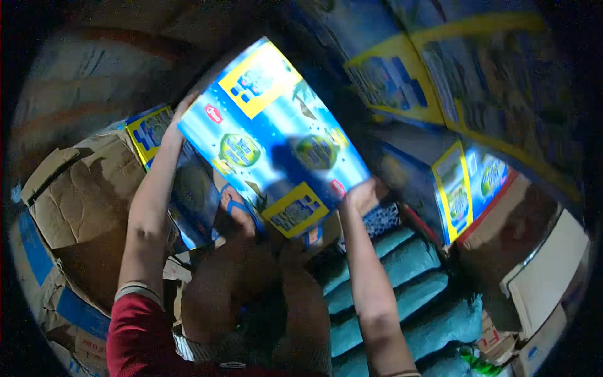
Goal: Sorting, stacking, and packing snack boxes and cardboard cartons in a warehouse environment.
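A large blue and yellow printed carton [278,136] is tilted in front of me, held between both hands. My left hand [179,118] grips its left edge, with most of the fingers hidden behind it. At the lower right corner my right hand [362,195] supports the same carton, its fingers partly out of sight. Shadow falls across the middle of the printed face. Below the carton my feet in blue flip-flops [233,205] are partly visible.
Teal wrapped bundles [410,292] lie stacked at lower right. A worn brown cardboard box [89,198] stands left, beside another printed carton [150,132]. On the right, a similar carton [452,198] rests by brown cardboard [513,221]; larger printed cartons [395,89] rise behind.
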The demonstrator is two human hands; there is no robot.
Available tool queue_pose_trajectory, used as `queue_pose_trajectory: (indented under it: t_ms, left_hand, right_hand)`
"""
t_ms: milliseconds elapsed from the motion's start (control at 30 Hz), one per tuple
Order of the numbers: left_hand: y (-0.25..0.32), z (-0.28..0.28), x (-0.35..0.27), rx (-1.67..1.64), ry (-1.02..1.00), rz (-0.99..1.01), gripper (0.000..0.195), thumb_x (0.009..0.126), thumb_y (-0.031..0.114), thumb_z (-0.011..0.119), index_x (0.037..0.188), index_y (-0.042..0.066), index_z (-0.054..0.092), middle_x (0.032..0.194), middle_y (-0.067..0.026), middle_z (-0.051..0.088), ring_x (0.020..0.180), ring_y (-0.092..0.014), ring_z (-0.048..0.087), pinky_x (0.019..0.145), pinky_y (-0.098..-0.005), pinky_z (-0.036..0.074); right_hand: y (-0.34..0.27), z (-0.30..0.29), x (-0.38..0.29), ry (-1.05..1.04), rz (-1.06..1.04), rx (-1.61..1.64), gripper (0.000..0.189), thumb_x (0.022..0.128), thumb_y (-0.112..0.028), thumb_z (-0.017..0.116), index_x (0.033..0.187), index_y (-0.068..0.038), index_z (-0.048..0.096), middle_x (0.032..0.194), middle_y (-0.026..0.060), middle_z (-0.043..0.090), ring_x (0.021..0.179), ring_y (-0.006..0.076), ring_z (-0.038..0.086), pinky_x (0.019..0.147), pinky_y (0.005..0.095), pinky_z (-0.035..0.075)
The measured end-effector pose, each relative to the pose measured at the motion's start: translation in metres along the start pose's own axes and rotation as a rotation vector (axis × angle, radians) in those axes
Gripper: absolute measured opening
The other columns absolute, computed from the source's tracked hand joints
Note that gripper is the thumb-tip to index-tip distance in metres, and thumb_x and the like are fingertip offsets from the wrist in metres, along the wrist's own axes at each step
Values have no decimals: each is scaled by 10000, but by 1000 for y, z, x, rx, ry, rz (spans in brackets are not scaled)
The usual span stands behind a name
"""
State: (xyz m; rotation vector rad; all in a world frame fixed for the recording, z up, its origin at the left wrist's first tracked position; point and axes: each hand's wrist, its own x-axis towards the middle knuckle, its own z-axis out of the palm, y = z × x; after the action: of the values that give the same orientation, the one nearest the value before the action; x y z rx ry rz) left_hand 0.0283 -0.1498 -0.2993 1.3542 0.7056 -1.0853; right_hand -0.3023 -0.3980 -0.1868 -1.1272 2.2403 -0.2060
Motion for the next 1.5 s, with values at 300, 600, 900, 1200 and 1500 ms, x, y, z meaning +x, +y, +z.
queue_pose_trajectory:
  t_ms: [300, 600, 900, 1200, 1500]
  left_hand:
    - [-81, 114, -124, -406, 40, 411, 576, 874, 515, 323, 1173, 39, 452, 1200, -101, 484, 1075, -241, 472, 951, -344, 338]
    - [-154, 125, -147, 174, 396, 656, 598, 857, 370, 494, 1256, -35, 307, 1196, -139, 447, 1063, -196, 440, 897, -291, 349]
    - [-199, 119, -177, 185, 252, 48, 632, 862, 528, 360, 1243, 24, 361, 1199, -83, 430, 1023, -189, 455, 859, -299, 362]
    - [-222, 102, -170, 77, 38, 261, 544, 863, 446, 450, 1214, 35, 387, 1076, -74, 485, 992, -166, 451, 835, -307, 378]
    - [-166, 130, -195, 784, 549, 6, 581, 823, 407, 530, 1221, 18, 365, 1124, -130, 460, 981, -240, 478, 831, -336, 380]
  right_hand:
    - [27, -4, 60, 19, -21, -80, 717, 851, -508, 211, 955, 108, 563, 1039, 297, 521, 1010, 408, 485, 872, 442, 358]
    - [1, -40, 59, -258, -714, -431, 519, 872, -419, 281, 1123, -7, 473, 1104, 267, 491, 1032, 418, 450, 886, 433, 348]
    - [33, -14, 92, -655, -181, -21, 643, 847, -557, 334, 1257, -64, 382, 1216, 127, 462, 1095, 262, 464, 909, 362, 366]
    - [32, -3, 78, -553, -48, 14, 568, 853, -532, 354, 1182, -78, 442, 1110, 98, 520, 934, 225, 564, 730, 399, 483]
    - [29, -22, 84, -887, 231, 336, 583, 871, -543, 273, 1195, -88, 441, 1173, 67, 504, 1052, 246, 495, 844, 428, 412]
